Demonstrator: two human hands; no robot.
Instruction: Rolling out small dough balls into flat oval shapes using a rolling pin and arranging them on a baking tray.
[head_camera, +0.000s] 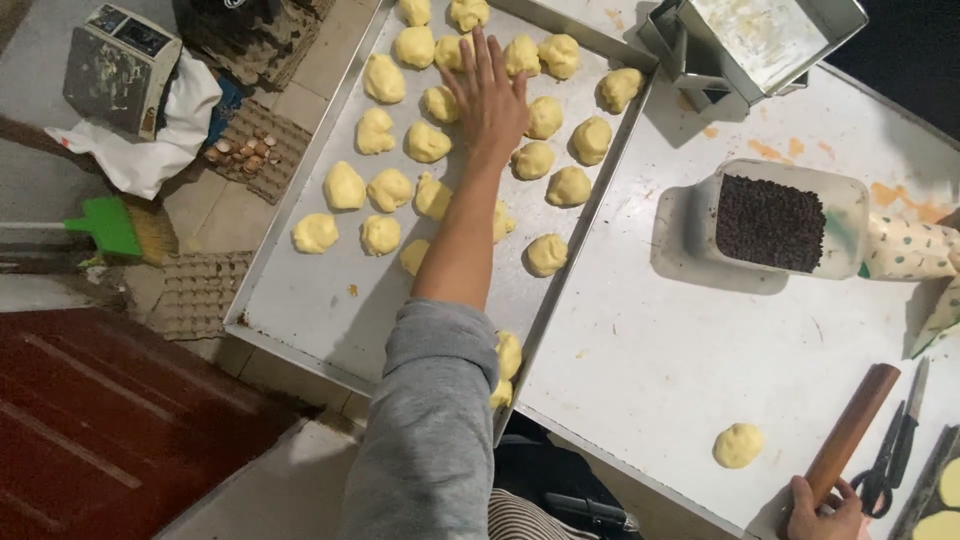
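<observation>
Dozens of yellow dough balls (390, 188) fill a metal tray (300, 300) as the left hand (490, 95) reaches flat, fingers spread, over them; the right hand (825, 508) grips a wooden rolling pin (850, 430) on the white surface (650, 350).

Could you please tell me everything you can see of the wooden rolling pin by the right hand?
The rolling pin is a plain reddish-brown wooden cylinder, smooth, without separate handles. It lies slanted on the white table, its far end pointing up and away. The right hand wraps its near end. Black scissors lie just beside it, and one dough ball sits to its left.
</observation>
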